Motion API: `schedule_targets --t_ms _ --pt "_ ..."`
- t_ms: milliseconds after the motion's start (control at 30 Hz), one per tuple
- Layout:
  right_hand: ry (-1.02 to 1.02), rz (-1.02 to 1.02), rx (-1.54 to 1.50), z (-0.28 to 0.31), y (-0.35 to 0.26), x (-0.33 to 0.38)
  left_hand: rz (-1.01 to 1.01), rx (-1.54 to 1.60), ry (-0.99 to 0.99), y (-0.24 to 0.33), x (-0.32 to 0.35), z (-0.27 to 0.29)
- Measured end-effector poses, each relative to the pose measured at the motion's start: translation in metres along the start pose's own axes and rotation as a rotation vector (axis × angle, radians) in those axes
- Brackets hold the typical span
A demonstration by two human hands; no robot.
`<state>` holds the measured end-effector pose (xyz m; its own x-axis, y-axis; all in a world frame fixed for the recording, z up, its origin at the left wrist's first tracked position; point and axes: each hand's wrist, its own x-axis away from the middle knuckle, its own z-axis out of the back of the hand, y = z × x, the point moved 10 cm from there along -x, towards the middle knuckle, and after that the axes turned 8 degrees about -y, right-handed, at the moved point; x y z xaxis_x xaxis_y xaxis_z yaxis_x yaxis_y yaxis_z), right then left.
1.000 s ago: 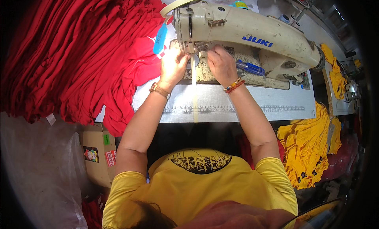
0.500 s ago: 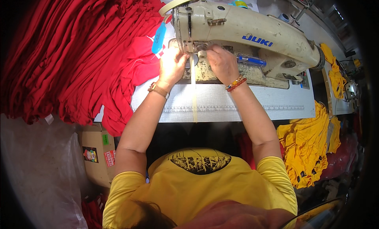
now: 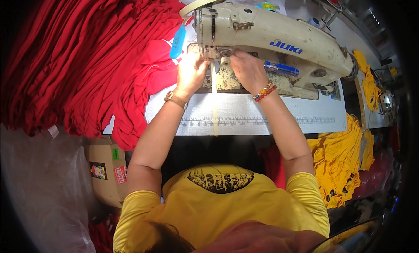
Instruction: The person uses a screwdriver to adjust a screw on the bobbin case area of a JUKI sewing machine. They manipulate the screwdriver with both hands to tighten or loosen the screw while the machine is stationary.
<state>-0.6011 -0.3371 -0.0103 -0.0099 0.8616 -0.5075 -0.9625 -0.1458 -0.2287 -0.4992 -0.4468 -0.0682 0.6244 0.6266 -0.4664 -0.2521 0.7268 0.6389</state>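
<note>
At the needle end of a cream sewing machine, my left hand is closed, thumb and fingers pinched close under the head. Whatever lies between those fingertips is too small to make out. My right hand is closed too, fingers curled just right of a small round knob; what they grip, if anything, is hidden. Between my hands a narrow cream strip runs from the needle area towards me across the table. Red fabric with white thread lies left of my left hand.
A tall heap of red fabric pieces covers the left side. On the machine sit a tape roll and a hanging blue-handled tool. A blue pen lies behind my right hand. Yellow garments hang at right; a cardboard box stands below left.
My right hand has shifted slightly to the right, away from the round knob. My left hand stays at almost the same spot by the needle. The view has tilted a little.
</note>
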Motion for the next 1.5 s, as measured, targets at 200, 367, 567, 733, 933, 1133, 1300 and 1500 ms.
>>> schedule_targets --t_ms 200,367,567,733,933,1133,1300,1500 --pt "0.036 -0.025 0.005 -0.002 0.002 0.004 0.043 0.044 -0.019 -0.003 0.0 -0.002" --pt "0.068 -0.095 -0.011 0.002 0.01 0.008 0.021 0.045 -0.006 0.0 0.0 0.0" --pt "0.048 -0.071 -0.028 -0.002 0.008 0.008 0.022 0.001 -0.006 -0.006 0.0 -0.002" --pt "0.051 -0.074 -0.021 -0.001 0.007 0.007 0.023 0.006 0.001 -0.004 0.0 -0.001" --pt "0.059 -0.059 -0.021 -0.003 0.006 0.007 0.003 0.009 0.006 -0.001 0.0 0.0" --pt "0.065 -0.046 -0.022 -0.002 0.006 0.006 -0.01 -0.005 0.003 0.0 0.0 0.0" --pt "0.051 -0.062 -0.019 -0.005 0.006 0.006 0.02 0.069 -0.013 -0.003 -0.001 -0.002" --pt "0.008 -0.114 -0.049 -0.014 0.012 0.01 0.003 0.014 -0.011 0.001 -0.001 -0.001"
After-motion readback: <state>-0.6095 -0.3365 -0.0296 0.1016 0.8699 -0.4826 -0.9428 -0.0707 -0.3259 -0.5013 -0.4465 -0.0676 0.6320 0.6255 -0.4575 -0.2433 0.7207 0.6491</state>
